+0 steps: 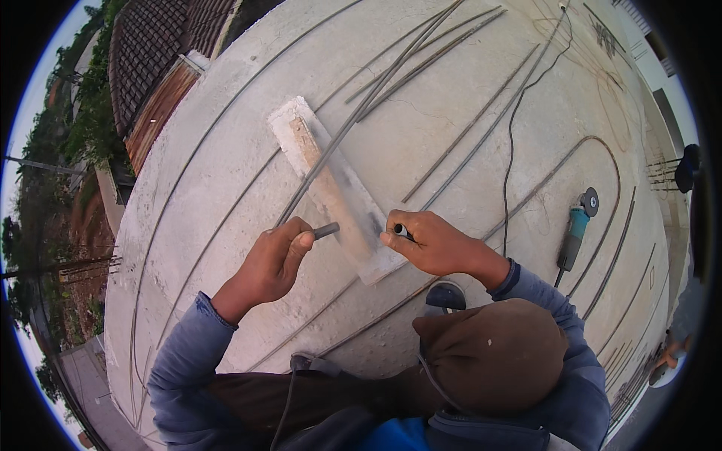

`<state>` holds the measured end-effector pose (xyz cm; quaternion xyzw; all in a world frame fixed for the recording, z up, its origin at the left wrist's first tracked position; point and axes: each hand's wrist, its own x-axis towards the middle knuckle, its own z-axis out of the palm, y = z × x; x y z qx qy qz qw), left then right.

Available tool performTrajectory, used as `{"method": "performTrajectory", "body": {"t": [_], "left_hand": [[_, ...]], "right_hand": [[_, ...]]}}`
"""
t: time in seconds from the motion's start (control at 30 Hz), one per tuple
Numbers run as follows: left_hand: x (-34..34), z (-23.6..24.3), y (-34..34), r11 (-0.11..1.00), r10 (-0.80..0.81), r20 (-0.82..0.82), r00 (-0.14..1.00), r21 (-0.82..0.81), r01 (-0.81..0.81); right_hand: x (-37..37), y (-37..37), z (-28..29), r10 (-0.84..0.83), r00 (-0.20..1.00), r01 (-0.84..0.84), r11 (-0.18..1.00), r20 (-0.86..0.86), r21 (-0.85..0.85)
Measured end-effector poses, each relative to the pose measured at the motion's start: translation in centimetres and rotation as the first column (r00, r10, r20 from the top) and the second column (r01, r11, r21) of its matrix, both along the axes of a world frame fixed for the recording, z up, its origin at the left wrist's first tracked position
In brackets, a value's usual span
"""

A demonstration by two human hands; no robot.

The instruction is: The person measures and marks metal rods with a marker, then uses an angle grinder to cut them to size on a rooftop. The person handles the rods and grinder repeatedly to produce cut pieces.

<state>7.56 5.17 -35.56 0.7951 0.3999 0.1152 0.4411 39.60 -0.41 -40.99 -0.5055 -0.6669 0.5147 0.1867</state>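
Note:
My left hand (pixel 274 259) grips a short grey rod or pipe (pixel 328 228), its end pointing right. My right hand (pixel 429 244) is closed round a hollow metal tube (pixel 400 230), its dark opening showing near my thumb. Beneath and between both hands lies a white-crusted board (pixel 368 267) with a brownish middle. Long steel rods (pixel 338 139) cross the board and run down behind my left hand; I cannot tell whether it holds one of them.
More rods and a black cable (pixel 511 150) lie on the concrete slab (pixel 188 218). A teal angle grinder (pixel 575 229) lies at right. Tiled roofs (pixel 150 52) and trees border the left edge. Part of another person (pixel 669 353) shows at the far right edge.

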Motion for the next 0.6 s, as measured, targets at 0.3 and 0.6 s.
{"method": "performTrajectory", "body": {"t": [0.3,0.6], "left_hand": [[1.6,-1.5,-2.2,0.973,-0.208,-0.009,0.978,-0.104,0.206],[-5.4,-4.5,0.4,0.658,0.422,0.169,0.891,-0.733,-0.172]], "right_hand": [[-3.8,-0.1,1.5,0.176,0.975,-0.159,0.978,-0.133,0.133],[0.0,-1.7,-1.0,0.133,0.991,-0.117,0.861,0.003,0.495]]}}
